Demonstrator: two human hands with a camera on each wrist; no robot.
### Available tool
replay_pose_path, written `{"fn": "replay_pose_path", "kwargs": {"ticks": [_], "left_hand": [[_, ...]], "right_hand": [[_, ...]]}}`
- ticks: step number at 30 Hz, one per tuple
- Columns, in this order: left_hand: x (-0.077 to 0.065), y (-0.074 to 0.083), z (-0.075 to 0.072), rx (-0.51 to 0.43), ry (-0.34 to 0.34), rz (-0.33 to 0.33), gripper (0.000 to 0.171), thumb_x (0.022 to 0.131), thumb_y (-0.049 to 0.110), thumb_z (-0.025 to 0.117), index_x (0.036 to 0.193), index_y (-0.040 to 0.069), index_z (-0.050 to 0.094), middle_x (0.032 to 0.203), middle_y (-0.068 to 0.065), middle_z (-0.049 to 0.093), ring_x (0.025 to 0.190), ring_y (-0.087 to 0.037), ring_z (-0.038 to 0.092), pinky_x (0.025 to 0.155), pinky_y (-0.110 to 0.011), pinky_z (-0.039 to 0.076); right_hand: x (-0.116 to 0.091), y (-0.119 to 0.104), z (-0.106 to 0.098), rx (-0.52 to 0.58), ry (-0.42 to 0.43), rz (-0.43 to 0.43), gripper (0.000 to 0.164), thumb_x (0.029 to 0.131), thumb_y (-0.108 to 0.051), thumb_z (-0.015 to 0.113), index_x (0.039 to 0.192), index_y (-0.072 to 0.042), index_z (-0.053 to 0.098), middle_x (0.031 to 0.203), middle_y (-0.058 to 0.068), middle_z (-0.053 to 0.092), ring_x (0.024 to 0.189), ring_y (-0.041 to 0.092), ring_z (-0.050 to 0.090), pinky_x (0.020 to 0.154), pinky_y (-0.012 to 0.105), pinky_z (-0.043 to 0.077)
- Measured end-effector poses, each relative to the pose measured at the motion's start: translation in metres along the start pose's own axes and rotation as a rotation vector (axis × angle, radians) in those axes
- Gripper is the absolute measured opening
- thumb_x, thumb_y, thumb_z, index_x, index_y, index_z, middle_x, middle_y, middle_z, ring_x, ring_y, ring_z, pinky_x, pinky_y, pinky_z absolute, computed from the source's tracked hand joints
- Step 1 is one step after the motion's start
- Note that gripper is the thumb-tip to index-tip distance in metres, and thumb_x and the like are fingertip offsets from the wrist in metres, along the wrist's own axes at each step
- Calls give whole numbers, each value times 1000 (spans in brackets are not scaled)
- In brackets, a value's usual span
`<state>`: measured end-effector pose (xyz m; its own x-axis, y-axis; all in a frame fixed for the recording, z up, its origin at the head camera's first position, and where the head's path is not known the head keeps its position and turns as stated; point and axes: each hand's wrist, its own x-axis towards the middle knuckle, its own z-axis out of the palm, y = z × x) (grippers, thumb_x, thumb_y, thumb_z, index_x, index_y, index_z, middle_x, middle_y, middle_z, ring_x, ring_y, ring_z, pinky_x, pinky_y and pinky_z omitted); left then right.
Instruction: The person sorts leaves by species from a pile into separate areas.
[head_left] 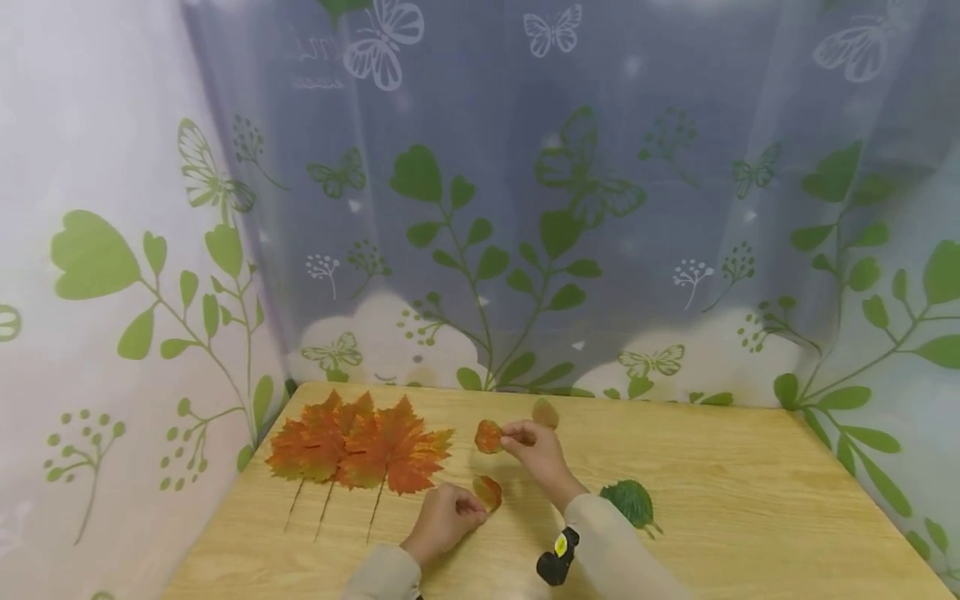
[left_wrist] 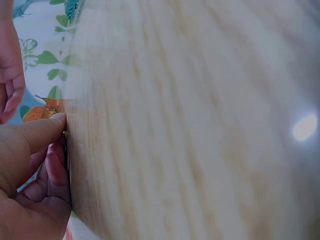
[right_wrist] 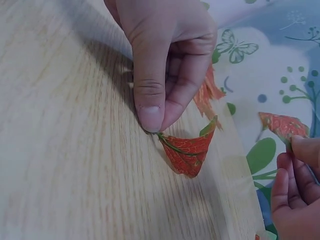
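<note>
In the head view my left hand (head_left: 448, 518) pinches the short stem of a small red-and-green artificial leaf (head_left: 489, 493), low over the table. The right wrist view shows this left hand (right_wrist: 167, 65) with thumb and finger on the stem, the red leaf (right_wrist: 187, 154) fanning out beyond. Farther back, my right hand (head_left: 538, 454) holds up a second small orange-red leaf (head_left: 488, 436) between thumb and fingertips. That leaf (right_wrist: 285, 125) looks folded in the right wrist view. In the left wrist view an orange leaf (left_wrist: 41, 113) shows behind my left thumb.
Several orange maple leaves (head_left: 360, 442) on thin stems overlap at the table's left. A dark green leaf (head_left: 630, 503) lies right of my right forearm. One brownish-green leaf (head_left: 546, 413) sits near the back edge. A patterned curtain (head_left: 495, 208) surrounds the wooden table (head_left: 750, 492).
</note>
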<state>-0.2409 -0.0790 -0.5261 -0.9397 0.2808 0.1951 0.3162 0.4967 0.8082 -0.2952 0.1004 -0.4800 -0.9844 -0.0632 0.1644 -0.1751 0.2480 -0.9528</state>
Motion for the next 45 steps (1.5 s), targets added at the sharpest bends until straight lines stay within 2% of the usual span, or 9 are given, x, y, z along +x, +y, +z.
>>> {"fn": "replay_pose_path", "kwargs": {"ticks": [6, 15, 24, 29, 35, 39, 42, 45], "left_hand": [[0, -2, 1, -7, -1, 13, 6, 80, 7, 76, 74, 5, 73, 66, 1, 66, 58, -1, 55, 54, -20, 47], [-1, 2, 0, -28, -12, 21, 5, 79, 4, 76, 75, 3, 73, 68, -2, 67, 59, -2, 55, 54, -20, 47], [-2, 2, -1, -32, -19, 7, 5, 80, 5, 75, 76, 3, 73, 69, -2, 67, 60, -4, 56, 54, -20, 47], [-3, 3, 0, -41, -25, -3, 5, 81, 5, 75, 76, 3, 73, 68, -1, 67, 59, -4, 55, 54, -20, 46], [-3, 3, 0, -45, -23, -7, 5, 81, 5, 75, 76, 3, 73, 68, -2, 66, 59, -4, 55, 54, -20, 47], [-3, 4, 0, -43, -23, -12, 6, 81, 5, 74, 76, 3, 73, 68, -2, 66, 59, -4, 55, 54, -20, 46], [-3, 5, 0, -39, -23, -11, 6, 81, 5, 74, 76, 2, 73, 67, -2, 66, 58, -3, 54, 53, -20, 46], [-2, 6, 0, -23, -15, 4, 6, 80, 4, 75, 74, 2, 72, 66, -1, 66, 57, -1, 53, 53, -19, 46]], "right_hand": [[-12, 0, -12, 64, -16, 35, 17, 91, -6, 64, 104, 4, 68, 95, 14, 67, 83, 12, 59, 75, 28, 51], [-30, 3, -36, 126, -64, 115, 20, 96, -7, 57, 111, 6, 63, 97, 10, 65, 85, 14, 59, 81, 39, 51], [-41, 13, -51, 283, -140, 203, 27, 98, -12, 54, 117, 8, 57, 98, 0, 62, 88, 12, 57, 76, 30, 49], [-44, 18, -53, 318, -157, 241, 30, 98, -15, 54, 119, 7, 56, 98, -2, 61, 84, 11, 55, 70, 25, 47], [-45, 25, -50, 314, -166, 275, 33, 95, -19, 60, 117, 6, 58, 90, -5, 62, 76, 7, 52, 68, 24, 45], [-41, 36, -45, 261, -186, 272, 29, 94, -20, 62, 109, 5, 63, 77, -5, 58, 67, 9, 47, 60, 23, 41], [-37, 47, -38, 180, -203, 234, 25, 93, -19, 64, 103, 4, 67, 68, -4, 55, 62, 9, 45, 54, 22, 38], [-33, 50, -29, 72, -190, 160, 21, 91, -14, 66, 98, 6, 69, 67, -3, 57, 60, 9, 48, 53, 21, 39]]}}
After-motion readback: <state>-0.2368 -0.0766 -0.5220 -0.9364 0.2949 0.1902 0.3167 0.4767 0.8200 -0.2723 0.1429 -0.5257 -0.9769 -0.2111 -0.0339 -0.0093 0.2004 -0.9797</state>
